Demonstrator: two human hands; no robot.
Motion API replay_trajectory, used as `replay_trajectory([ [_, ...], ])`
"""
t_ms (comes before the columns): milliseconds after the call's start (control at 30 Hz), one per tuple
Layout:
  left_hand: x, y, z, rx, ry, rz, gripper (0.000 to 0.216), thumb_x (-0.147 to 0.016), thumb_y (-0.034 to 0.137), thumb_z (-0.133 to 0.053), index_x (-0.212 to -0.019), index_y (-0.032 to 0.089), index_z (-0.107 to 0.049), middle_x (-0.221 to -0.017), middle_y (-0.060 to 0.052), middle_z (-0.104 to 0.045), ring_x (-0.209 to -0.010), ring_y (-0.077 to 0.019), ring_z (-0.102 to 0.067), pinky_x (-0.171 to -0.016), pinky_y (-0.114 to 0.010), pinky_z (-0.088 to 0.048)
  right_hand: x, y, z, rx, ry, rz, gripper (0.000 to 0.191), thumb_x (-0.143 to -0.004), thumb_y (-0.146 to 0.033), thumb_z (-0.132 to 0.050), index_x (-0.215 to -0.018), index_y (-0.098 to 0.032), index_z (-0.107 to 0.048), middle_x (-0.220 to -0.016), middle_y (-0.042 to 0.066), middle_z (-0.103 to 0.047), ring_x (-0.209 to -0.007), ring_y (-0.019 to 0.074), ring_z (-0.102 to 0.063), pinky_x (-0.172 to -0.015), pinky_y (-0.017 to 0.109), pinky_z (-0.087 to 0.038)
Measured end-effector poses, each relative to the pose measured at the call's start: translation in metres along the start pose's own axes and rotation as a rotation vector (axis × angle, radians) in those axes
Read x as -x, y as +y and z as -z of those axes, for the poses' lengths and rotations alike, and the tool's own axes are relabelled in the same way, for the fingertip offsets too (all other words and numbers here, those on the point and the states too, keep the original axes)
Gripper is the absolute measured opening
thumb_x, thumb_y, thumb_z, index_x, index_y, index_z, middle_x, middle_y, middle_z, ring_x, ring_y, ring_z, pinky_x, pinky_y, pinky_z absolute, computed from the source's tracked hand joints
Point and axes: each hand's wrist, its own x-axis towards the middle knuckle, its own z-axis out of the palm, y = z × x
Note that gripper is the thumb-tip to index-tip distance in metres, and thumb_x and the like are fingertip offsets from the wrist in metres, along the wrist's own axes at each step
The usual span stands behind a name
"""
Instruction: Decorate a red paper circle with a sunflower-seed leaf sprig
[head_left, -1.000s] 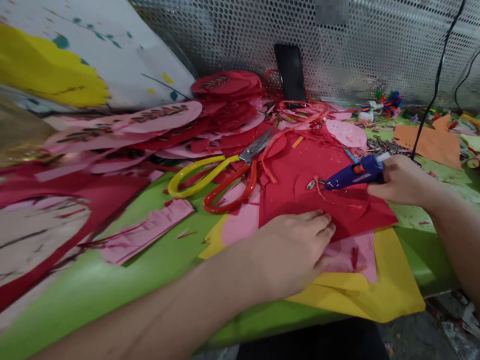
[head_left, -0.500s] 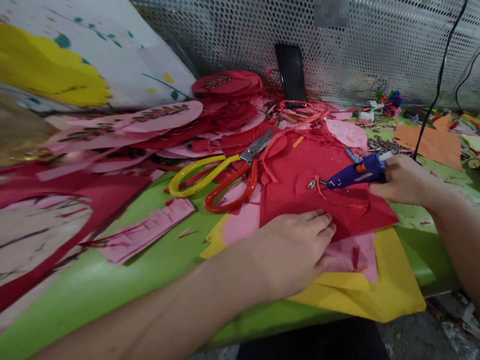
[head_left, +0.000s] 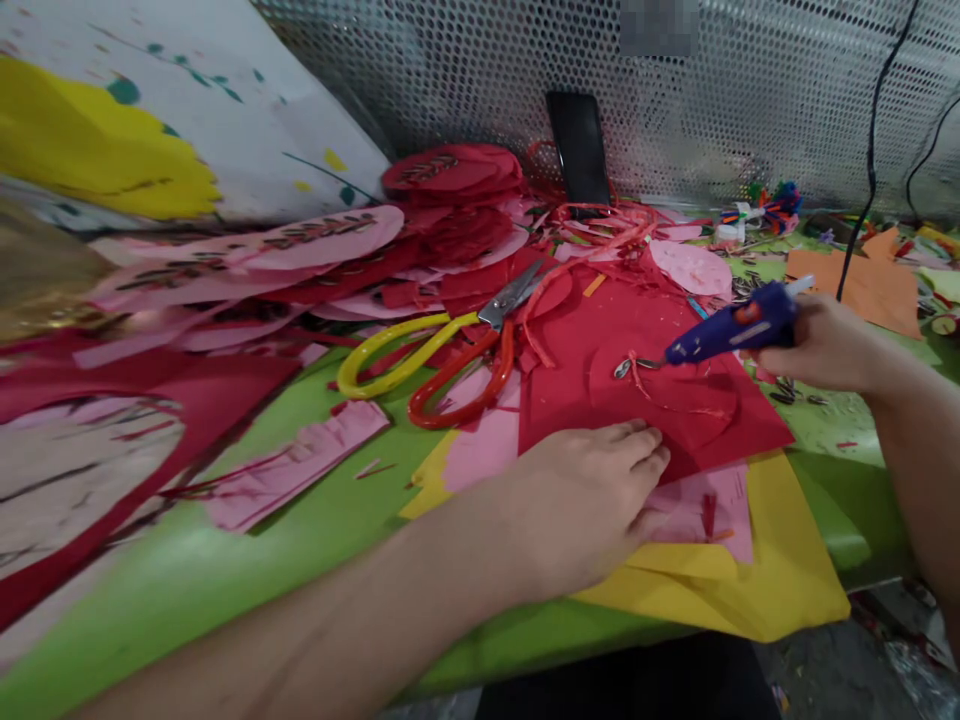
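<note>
While my left hand (head_left: 592, 490) lies on the red paper (head_left: 559, 395), fingers side by side | my right hand (head_left: 825, 345) grips the blue glue gun (head_left: 735, 325), tip just beside small shiny bits (head_left: 622, 369) on the red circle (head_left: 682, 385) | looks like gluing | next seems to need steady aim
</note>
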Motion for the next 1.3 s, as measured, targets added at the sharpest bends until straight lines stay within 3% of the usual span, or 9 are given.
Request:
replay_trajectory([
  [67, 0.000, -0.001, 0.001, 0.009, -0.015, 0.004, 0.036, -0.086, 0.032, -0.049, -0.112, 0.011, -0.061, -0.120, -0.011, -0.061, -0.110, -0.0213, -0.057, -0.096, -0.031, -0.044, -0.005, 0.007, 0.005, -0.175, 0.135, -0.043, 0.021, -0.059, -0.023, -0.054, -0.079, -0.019, -0.061, -0.059, -0.002, -0.055, -0.054, 0.0133, -0.048, -0.052, 0.027, -0.040],
  [167, 0.000, -0.002, 0.001, 0.031, -0.022, -0.001, 0.036, -0.084, 0.029, -0.051, -0.112, 0.009, -0.061, -0.119, -0.012, -0.061, -0.109, -0.0229, -0.058, -0.094, -0.033, -0.046, -0.016, 0.020, 0.009, -0.209, 0.321, -0.116, 0.013, -0.059, -0.016, -0.054, -0.071, -0.017, -0.059, -0.062, 0.001, -0.056, -0.058, 0.0136, -0.048, -0.058, 0.030, -0.042],
  [233, 0.000, -0.004, 0.002, 0.051, -0.018, -0.003, 0.035, -0.083, 0.029, -0.052, -0.110, 0.009, -0.062, -0.117, -0.012, -0.062, -0.107, -0.0235, -0.059, -0.093, -0.033, -0.047, -0.025, 0.032, 0.008, -0.177, 0.358, -0.134, 0.011, -0.060, -0.017, -0.057, -0.071, -0.015, -0.059, -0.064, 0.002, -0.057, -0.061, 0.0150, -0.050, -0.061, 0.032, -0.043],
  [500, 0.000, -0.009, 0.001, 0.125, 0.032, -0.018, 0.031, -0.084, 0.028, -0.050, -0.106, 0.012, -0.064, -0.112, -0.011, -0.066, -0.101, -0.0230, -0.062, -0.087, -0.035, -0.051, -0.047, 0.075, -0.011, -0.036, 0.559, -0.153, 0.036, -0.065, -0.030, -0.066, -0.096, -0.013, -0.061, -0.092, 0.011, -0.067, -0.085, 0.0257, -0.061, -0.075, 0.040, -0.047],
  [1033, -0.001, -0.008, 0.002, 0.081, 0.029, -0.002, 0.031, -0.085, 0.028, -0.049, -0.107, 0.013, -0.065, -0.113, -0.010, -0.065, -0.102, -0.0225, -0.062, -0.089, -0.034, -0.051, -0.053, 0.068, -0.028, 0.324, 0.279, -0.309, 0.036, -0.085, -0.032, -0.038, -0.105, -0.010, -0.057, -0.106, 0.020, -0.063, -0.099, 0.0319, -0.057, -0.079, 0.041, -0.042],
  [1300, 0.000, -0.011, 0.000, 0.084, 0.015, 0.016, 0.033, -0.086, 0.028, -0.046, -0.110, 0.014, -0.065, -0.115, -0.011, -0.064, -0.103, -0.0237, -0.062, -0.091, -0.037, -0.050, -0.049, 0.078, -0.016, 0.305, 0.317, -0.295, 0.051, -0.076, -0.034, -0.051, -0.123, -0.015, -0.047, -0.121, 0.015, -0.057, -0.110, 0.0293, -0.052, -0.090, 0.044, -0.039],
])
